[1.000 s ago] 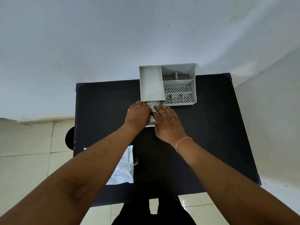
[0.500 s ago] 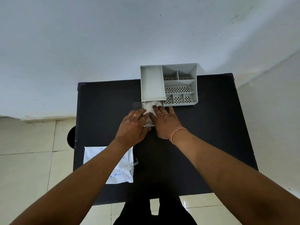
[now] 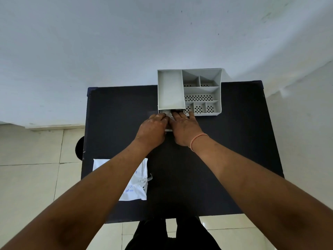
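Note:
A grey plastic organiser with several compartments stands at the far edge of the black table. Its small drawer is pulled out toward me from the lower left. Crumpled white, clear-looking material lies in the drawer. My left hand is over the drawer's left side, fingers bent down onto that material. My right hand lies on the drawer's right side with straighter fingers touching the material. Both hands hide most of the drawer.
A white printed plastic packet lies on the table's near left, partly under my left forearm. A white wall rises just behind the organiser. Tiled floor shows left of and below the table. A dark round object sits by the left table edge.
Both hands have moved forward, closer to the organiser's front. The left hand's fingers, spread flat half a second ago, are now bent down into the drawer.

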A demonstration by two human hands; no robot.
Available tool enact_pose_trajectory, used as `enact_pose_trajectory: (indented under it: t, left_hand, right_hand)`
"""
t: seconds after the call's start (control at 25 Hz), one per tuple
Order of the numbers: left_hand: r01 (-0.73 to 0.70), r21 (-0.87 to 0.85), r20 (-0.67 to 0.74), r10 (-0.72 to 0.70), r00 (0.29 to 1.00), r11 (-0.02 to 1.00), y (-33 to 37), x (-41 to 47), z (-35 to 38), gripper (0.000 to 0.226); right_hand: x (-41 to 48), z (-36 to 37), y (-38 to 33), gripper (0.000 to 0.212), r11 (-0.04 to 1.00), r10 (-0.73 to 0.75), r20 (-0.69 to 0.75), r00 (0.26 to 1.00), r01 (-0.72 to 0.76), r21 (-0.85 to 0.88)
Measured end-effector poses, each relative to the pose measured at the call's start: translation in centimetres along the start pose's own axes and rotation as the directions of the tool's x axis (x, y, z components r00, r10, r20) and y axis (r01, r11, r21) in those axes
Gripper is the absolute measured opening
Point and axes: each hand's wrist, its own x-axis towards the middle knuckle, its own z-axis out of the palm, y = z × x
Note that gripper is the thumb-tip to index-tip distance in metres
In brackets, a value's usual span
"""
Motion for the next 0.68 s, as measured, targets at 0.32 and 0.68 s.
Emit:
enact_pose_trajectory:
  t: [0.32, 0.68]
  left_hand:
    - [-0.004, 0.011, 0.066, 0.003, 0.998, 1.000, -0.9, 0.7, 0.0, 0.051]
    - [-0.002, -0.094, -0.234, -0.020, 0.972, 0.996, -1.2, -1.8, 0.9, 0.039]
  right_hand:
    - [-2.4, 2.0, 1.1, 0.045, 0.951, 0.074, -0.347, 0.935, 0.038, 0.306]
    - [-1.8, 1.8, 0.3, 0.052, 0.999, -0.024, -0.154, 0.988, 0.029, 0.036]
